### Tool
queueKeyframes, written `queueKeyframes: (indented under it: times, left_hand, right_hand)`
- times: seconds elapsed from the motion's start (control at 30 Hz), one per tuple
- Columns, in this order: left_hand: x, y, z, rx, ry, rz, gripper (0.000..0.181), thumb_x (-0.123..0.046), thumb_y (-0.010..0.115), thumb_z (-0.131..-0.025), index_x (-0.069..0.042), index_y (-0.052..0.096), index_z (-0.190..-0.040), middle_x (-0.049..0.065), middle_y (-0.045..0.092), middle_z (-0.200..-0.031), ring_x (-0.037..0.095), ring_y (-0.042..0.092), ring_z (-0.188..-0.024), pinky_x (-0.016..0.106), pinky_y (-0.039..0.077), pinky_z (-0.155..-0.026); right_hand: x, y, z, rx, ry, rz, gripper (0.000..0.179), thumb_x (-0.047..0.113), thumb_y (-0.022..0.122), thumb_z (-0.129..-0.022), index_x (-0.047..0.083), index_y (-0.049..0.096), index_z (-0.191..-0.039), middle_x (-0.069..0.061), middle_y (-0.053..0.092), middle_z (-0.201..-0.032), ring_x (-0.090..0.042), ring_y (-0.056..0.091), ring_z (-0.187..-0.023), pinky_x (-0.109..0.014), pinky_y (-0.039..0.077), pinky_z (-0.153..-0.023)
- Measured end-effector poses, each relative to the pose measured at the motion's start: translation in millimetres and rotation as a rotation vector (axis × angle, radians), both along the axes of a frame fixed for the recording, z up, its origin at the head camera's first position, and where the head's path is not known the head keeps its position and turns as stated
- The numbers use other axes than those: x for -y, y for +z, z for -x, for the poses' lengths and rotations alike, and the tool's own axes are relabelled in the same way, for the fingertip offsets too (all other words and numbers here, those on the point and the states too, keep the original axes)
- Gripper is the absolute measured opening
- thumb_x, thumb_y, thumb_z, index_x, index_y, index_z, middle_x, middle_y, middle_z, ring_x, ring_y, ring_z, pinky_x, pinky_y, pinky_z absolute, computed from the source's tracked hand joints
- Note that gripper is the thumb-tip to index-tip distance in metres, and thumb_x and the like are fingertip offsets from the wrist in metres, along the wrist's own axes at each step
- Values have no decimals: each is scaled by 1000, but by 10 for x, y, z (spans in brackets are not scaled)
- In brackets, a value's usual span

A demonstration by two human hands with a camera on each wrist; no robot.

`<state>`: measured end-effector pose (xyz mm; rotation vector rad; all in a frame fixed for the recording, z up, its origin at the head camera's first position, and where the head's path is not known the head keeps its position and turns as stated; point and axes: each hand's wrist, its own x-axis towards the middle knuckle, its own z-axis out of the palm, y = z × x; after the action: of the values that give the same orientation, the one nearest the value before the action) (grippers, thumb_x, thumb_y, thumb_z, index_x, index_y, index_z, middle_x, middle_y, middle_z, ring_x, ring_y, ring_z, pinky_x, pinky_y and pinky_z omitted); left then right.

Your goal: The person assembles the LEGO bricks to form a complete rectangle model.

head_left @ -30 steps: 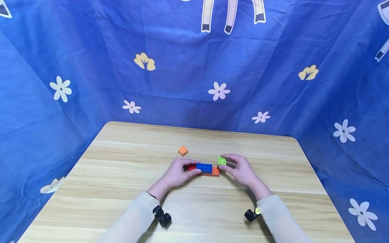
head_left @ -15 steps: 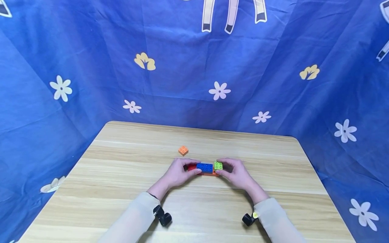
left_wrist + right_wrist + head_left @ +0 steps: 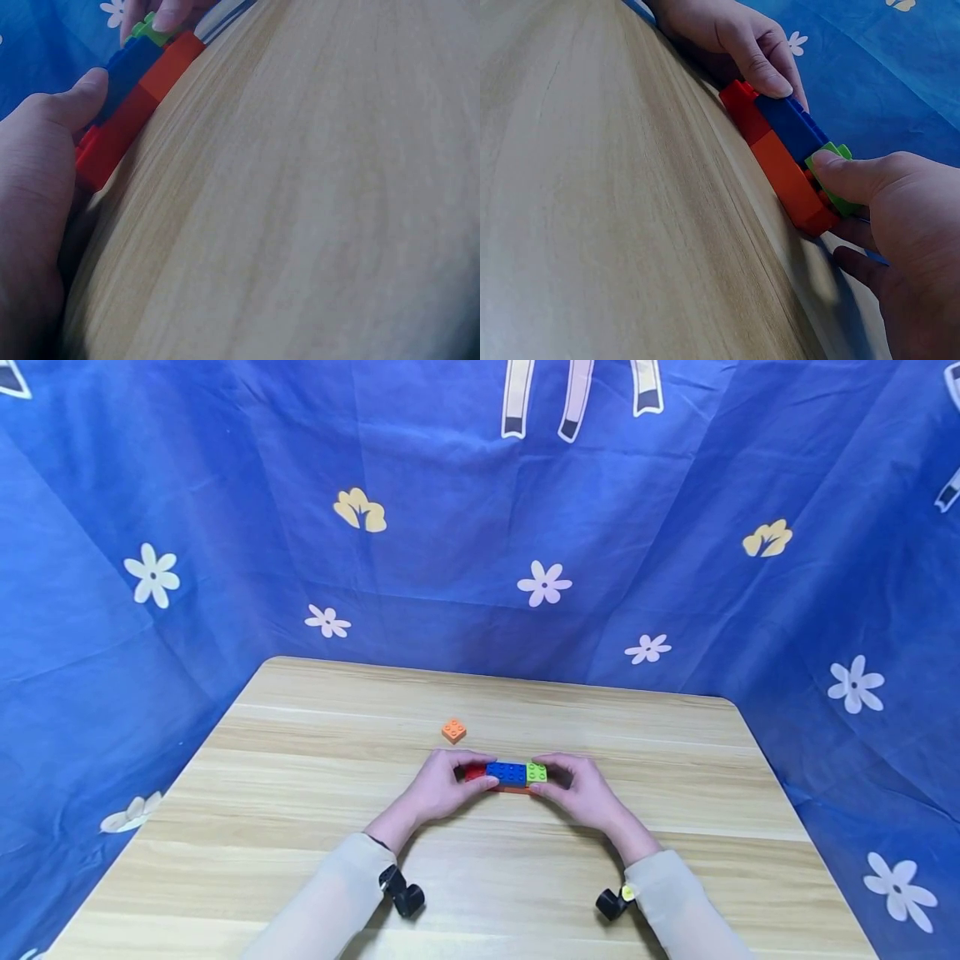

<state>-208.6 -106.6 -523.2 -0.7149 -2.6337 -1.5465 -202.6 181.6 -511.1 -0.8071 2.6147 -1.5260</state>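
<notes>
Watching remotely through the head camera, I find the left hand [image 3: 438, 785] gripping the blue brick [image 3: 506, 774], likely steadying it, the right hand [image 3: 581, 785] pinching the green brick [image 3: 537, 773] at its three o'clock, and a loose square brick [image 3: 453, 732] at ten. From the left wrist, blue bridges a red brick [image 3: 116, 142] and an orange brick [image 3: 176, 64]; from the right wrist, green looks not fully seated on orange, presumably pinched for alignment, with wooden tabletop [image 3: 607, 210] at nine o'clock, flowered cloth [image 3: 855, 45] at one.

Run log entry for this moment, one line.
left hand: holds blue brick | right hand: pinches green brick | green brick: above end of long orange brick, not fully seated | small orange brick: apart on table
</notes>
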Motion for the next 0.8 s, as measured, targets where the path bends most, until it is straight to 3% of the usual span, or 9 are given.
queueKeyframes:
  times: [0.3, 0.8]
  left_hand:
    - [-2, 0, 8, -5, -12, -9, 42, -36, 86, -92, -12, 79, -126, -3, 77, -117, 9, 71, -106, 30, 58, -89]
    - [-4, 12, 11, -13, -6, 11, 40, -32, 87, -92, -12, 79, -126, -2, 77, -118, 11, 70, -110, 33, 57, -94]
  right_hand:
    - [-20, 1, -1, -19, -4, 1, 28, 17, 71, -104, 4, 75, -128, -7, 75, -122, -21, 71, -108, -35, 57, -93]
    - [-17, -19, 15, -93, -14, -35, 24, 16, 78, -99, 8, 80, -122, -4, 77, -119, -19, 72, -108, -37, 58, -92]
